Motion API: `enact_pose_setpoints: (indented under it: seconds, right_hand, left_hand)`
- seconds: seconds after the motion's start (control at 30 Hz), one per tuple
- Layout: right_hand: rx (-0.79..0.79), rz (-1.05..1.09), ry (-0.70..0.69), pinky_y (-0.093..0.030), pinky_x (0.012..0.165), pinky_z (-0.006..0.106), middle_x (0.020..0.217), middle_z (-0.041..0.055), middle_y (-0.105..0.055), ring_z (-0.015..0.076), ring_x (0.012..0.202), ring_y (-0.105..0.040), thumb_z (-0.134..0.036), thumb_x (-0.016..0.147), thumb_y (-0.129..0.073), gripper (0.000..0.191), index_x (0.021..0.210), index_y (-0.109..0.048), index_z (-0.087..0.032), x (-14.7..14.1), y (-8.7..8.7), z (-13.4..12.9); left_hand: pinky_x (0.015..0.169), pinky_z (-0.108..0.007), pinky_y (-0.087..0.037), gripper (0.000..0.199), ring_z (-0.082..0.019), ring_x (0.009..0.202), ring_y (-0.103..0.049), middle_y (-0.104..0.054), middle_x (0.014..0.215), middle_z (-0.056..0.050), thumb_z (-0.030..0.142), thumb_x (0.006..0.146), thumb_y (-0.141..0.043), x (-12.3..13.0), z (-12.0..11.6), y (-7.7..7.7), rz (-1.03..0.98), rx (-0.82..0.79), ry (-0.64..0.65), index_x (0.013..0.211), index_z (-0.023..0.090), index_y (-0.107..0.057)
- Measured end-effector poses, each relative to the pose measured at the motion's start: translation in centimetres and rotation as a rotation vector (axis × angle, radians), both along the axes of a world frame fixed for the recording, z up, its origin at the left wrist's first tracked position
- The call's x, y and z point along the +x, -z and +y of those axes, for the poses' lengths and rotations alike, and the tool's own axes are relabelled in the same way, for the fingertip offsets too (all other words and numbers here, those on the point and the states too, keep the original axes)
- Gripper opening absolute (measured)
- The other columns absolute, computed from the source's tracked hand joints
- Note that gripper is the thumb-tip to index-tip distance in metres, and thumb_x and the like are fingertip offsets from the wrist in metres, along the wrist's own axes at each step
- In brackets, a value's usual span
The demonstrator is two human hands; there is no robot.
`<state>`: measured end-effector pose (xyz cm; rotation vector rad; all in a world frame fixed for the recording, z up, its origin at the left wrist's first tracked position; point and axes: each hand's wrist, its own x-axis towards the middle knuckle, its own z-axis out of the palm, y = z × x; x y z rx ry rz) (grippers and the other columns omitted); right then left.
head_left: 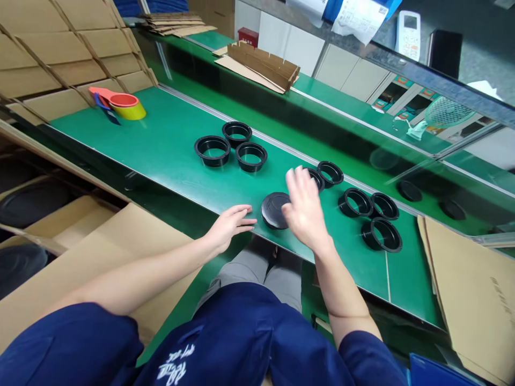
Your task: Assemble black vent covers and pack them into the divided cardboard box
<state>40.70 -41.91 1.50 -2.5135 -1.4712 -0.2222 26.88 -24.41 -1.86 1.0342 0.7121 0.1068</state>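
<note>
In the head view a round black cover (276, 210) lies near the front edge of the green table, between my two hands. My left hand (232, 225) is just left of it, fingers stretched and apart, holding nothing. On the cover's right side my right hand (304, 206) is raised, slightly blurred, with its fingers extended and nothing visible in them. It partly hides a black ring (317, 178) behind it; another black ring (331, 172) stands beside that one. I cannot tell whether my right thumb touches the cover.
Three black rings (212, 150) sit back left, three more (355, 202) to the right. Tape rolls (132, 110) lie far left by stacked cartons (80, 48). Flat cardboard (470, 289) covers the right end. An overhead shelf (475, 43) holds a remote (409, 36). An opened carton (100, 257) stands left.
</note>
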Motion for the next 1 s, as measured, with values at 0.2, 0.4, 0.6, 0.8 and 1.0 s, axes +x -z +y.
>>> enact_pose_setpoints:
  seconds: [0.2, 0.4, 0.6, 0.8, 1.0]
  right_hand:
    - [-0.067, 0.140, 0.019, -0.014, 0.128, 0.051, 0.167, 0.0170, -0.028, 0.0281, 0.157, -0.023, -0.047, 0.106, -0.030, 0.067, 0.161, -0.031, -0.009, 0.1, 2.1, 2.1]
    - [0.620, 0.376, 0.492, -0.032, 0.122, 0.050, 0.150, 0.0171, -0.052, 0.0277, 0.142, -0.046, -0.056, 0.102, -0.031, 0.063, 0.140, -0.060, -0.015, 0.6, 5.0, -2.2]
    - [0.905, 1.062, 0.448, -0.046, 0.113, 0.047, 0.151, 0.0105, -0.053, 0.0305, 0.138, -0.052, -0.057, 0.090, -0.061, 0.076, 0.154, -0.042, -0.022, -3.4, 7.7, -3.1]
    - [0.617, 1.237, 0.183, -0.055, 0.104, 0.042, 0.159, 0.0084, -0.046, 0.0330, 0.140, -0.052, -0.058, 0.091, -0.063, 0.075, 0.157, -0.041, -0.029, -8.4, 5.3, -0.5]
    - [0.533, 1.301, 0.018, -0.051, 0.110, 0.045, 0.148, 0.0101, -0.057, 0.0306, 0.130, -0.061, -0.063, 0.091, -0.062, 0.066, 0.146, -0.056, -0.029, -8.1, 5.0, 0.5]
  left_hand:
    - [0.090, -0.036, -0.061, 0.021, -0.024, 0.099, -0.074, -0.064, 0.134, -0.015, 0.017, 0.097, -0.056, 0.4, 0.4, 0.5, 0.008, 0.022, -0.006, 0.116, 0.015, -0.066]
    - [0.092, -0.038, -0.059, 0.040, -0.024, 0.101, -0.072, -0.057, 0.143, -0.019, 0.030, 0.099, -0.055, 1.6, -0.9, 0.7, -0.066, 0.080, 0.157, 0.136, 0.016, -0.056]
    - [0.105, -0.057, -0.049, 0.104, -0.040, 0.123, -0.061, -0.049, 0.148, -0.026, 0.048, 0.074, -0.085, 0.6, -2.7, -0.4, -0.184, 0.394, 0.334, 0.159, 0.016, -0.034]
    - [0.116, -0.072, -0.022, 0.104, -0.053, 0.151, -0.011, -0.009, 0.170, -0.011, 0.040, 0.068, -0.087, -5.3, -0.6, -4.2, -0.320, 1.424, 0.581, 0.158, 0.035, -0.037]
    - [0.115, -0.060, -0.035, 0.102, -0.047, 0.136, -0.039, -0.039, 0.153, -0.015, 0.041, 0.065, -0.085, -17.5, 6.3, -8.2, 0.091, 1.372, 0.383, 0.156, 0.036, -0.041]
